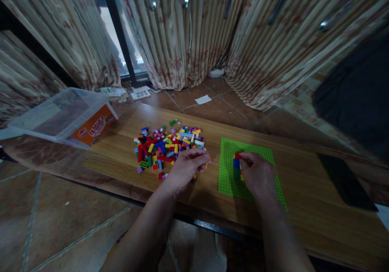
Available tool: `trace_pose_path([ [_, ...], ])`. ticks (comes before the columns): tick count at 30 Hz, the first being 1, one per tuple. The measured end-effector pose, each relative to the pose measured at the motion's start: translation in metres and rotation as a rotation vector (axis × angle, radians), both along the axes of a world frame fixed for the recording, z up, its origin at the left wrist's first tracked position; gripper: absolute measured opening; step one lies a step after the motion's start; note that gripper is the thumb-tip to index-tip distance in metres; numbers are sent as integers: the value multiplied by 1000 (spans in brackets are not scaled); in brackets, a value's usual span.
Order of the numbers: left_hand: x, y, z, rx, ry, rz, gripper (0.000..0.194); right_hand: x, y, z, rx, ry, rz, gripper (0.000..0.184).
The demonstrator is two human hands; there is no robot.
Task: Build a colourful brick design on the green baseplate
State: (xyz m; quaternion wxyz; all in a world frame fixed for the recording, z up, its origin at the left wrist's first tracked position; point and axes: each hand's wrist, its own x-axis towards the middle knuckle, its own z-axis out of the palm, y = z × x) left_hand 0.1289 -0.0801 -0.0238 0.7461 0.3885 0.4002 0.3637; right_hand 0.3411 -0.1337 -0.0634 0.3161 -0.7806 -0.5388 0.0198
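Observation:
A green baseplate (227,171) lies on the wooden tabletop. A short row of bricks (236,164), red, blue and green, is fixed on it. My right hand (258,175) rests on the plate, fingers pinched on the red brick at the top of that row. My left hand (187,166) sits at the right edge of a pile of loose coloured bricks (167,144), fingertips curled together on a small brick I cannot make out.
A clear plastic tub (60,116) with an orange label lies tipped at the table's left end. A black phone (345,179) lies flat at the right. Striped curtains hang behind, with papers on the tiled floor.

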Motion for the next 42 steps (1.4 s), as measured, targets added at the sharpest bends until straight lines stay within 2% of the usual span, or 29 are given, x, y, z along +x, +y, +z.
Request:
trace_pose_path([
  [9,0,0,1,-1,6,-4,22,0,0,2,11,83,-34,28],
  [15,0,0,1,3,10,-10,22,0,-2,6,36,124,-109,30],
  [42,1,-2,-1,25,30,-43,21,0,7,3,-1,159,-115,30],
])
